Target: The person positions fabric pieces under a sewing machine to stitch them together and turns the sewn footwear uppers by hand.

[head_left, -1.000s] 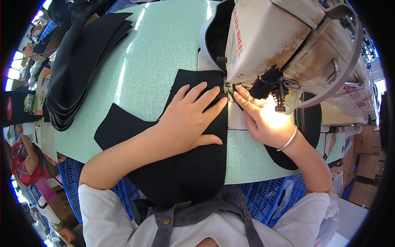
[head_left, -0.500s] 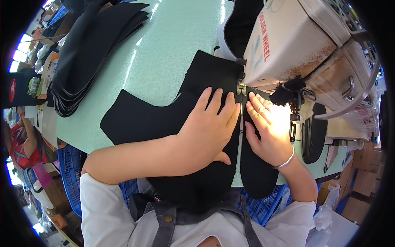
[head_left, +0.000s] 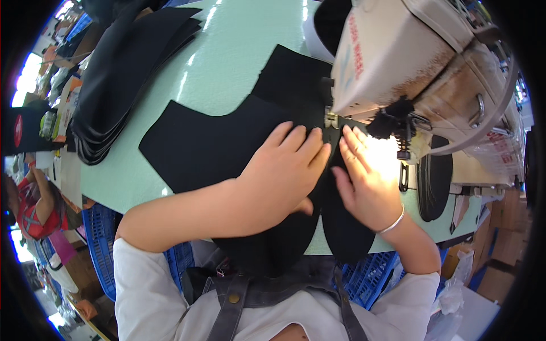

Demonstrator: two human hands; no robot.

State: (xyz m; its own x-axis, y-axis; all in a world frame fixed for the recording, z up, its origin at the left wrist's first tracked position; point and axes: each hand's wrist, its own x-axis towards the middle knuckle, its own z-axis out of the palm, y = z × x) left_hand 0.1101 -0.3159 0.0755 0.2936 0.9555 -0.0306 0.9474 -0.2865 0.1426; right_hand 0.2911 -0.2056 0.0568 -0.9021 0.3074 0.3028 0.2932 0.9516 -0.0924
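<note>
A large black fabric piece point(head_left: 205, 142) with a pointed, curved outline lies on the pale green tabletop, and part of it passes under the presser foot point(head_left: 331, 118) of a sewing machine point(head_left: 392, 62). My left hand point(head_left: 284, 176) rests flat on this piece, fingers extended toward the foot. A narrower black piece point(head_left: 348, 236) with a rounded end lies along its right side. On that one my right hand point(head_left: 372, 190) is pressed flat, fingertips just short of the foot. The two edges meet between my hands. Bright lamp light washes out part of my right hand.
Stacked black cut pieces point(head_left: 128, 74) lie at the far left, and another stack point(head_left: 435, 182) sits right of the machine. Blue plastic baskets point(head_left: 99, 244) stand below the table edge. A person in red point(head_left: 37, 207) is off to the left; cardboard boxes point(head_left: 509, 244) are at the right.
Both black pieces have slid away from me beneath the presser foot. The gap between their edges has narrowed beside my fingers. My hands remain nearly in the same place.
</note>
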